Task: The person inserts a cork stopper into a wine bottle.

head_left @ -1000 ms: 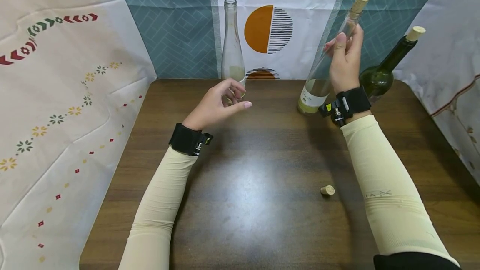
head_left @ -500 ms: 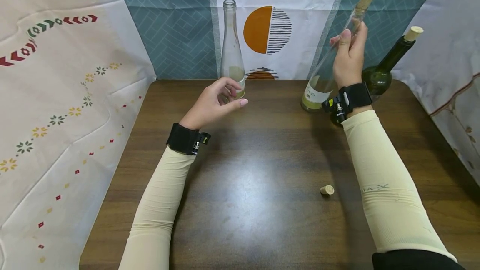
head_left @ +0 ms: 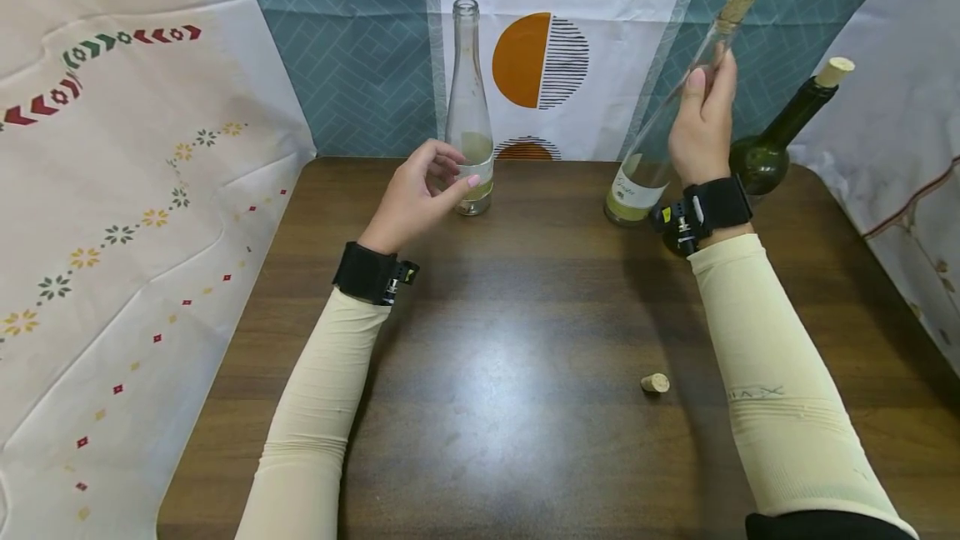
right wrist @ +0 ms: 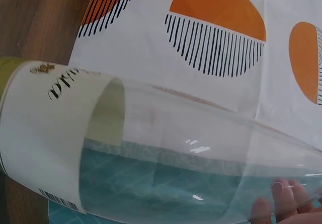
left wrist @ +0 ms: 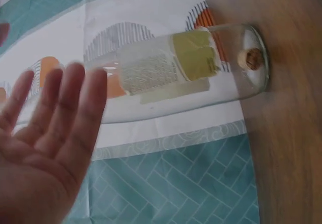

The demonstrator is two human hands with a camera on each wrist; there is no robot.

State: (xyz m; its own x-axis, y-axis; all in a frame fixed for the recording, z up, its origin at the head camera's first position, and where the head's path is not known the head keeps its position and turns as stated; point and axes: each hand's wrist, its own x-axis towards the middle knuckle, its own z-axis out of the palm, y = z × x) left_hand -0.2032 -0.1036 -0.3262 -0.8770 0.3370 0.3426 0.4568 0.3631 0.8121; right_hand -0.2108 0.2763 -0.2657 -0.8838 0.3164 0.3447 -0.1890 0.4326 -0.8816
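At the back right, my right hand (head_left: 702, 127) grips the neck of a clear, labelled glass bottle (head_left: 635, 190). That bottle leans, and a cork (head_left: 738, 3) sits in its mouth. My left hand (head_left: 420, 197) is beside a second clear bottle (head_left: 470, 119), which stands upright with no cork in its mouth. In the left wrist view its fingers (left wrist: 68, 100) look fairly straight and are not wrapped round the glass; whether they touch it is unclear. Low in this bottle a cork (left wrist: 250, 59) shows through the glass, inside or behind it.
Behind my right hand is a dark green bottle (head_left: 761, 152) with a cork (head_left: 835, 72) in its mouth. A loose cork (head_left: 656, 383) lies on the brown wooden table (head_left: 510, 315), nearer the front right. Patterned cloth (head_left: 352, 65) hangs along the table's back and sides.
My left hand has drawn back slightly leftward from the upright bottle, uncovering its base. My right hand has shifted a little to the right with the bottle it holds.
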